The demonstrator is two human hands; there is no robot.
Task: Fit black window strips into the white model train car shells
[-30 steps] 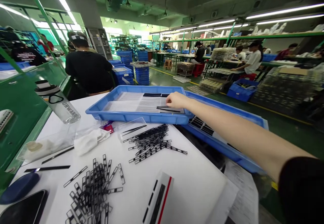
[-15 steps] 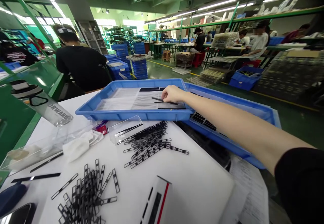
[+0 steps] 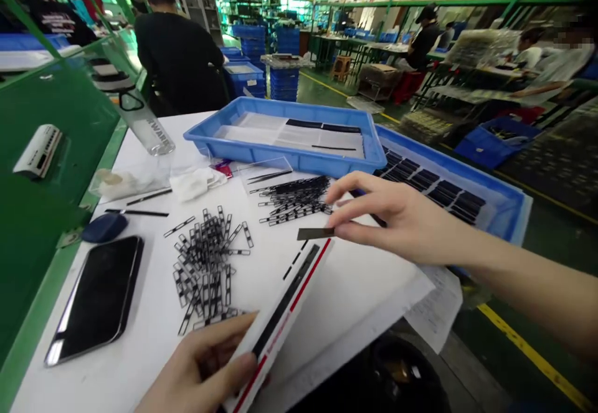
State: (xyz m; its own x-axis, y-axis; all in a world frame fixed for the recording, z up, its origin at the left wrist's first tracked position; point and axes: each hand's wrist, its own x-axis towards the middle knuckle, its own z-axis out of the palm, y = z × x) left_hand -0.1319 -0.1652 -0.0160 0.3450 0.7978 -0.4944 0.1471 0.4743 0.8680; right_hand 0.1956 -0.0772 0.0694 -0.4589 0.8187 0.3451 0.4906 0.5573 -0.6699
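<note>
Everything is seen through one camera, worn on the person's head. It is pointed forward and down, so the white table is looked at from above its near edge. The left hand and the right hand are seen close up. The blue tray is shown a bit farther off, and the stacked blue boxes are seen far behind it, near the top.

A person's bare left hand, bare right hand with slender fingers, narrow right wrist, smooth right forearm uncovered to the view's edge
</note>
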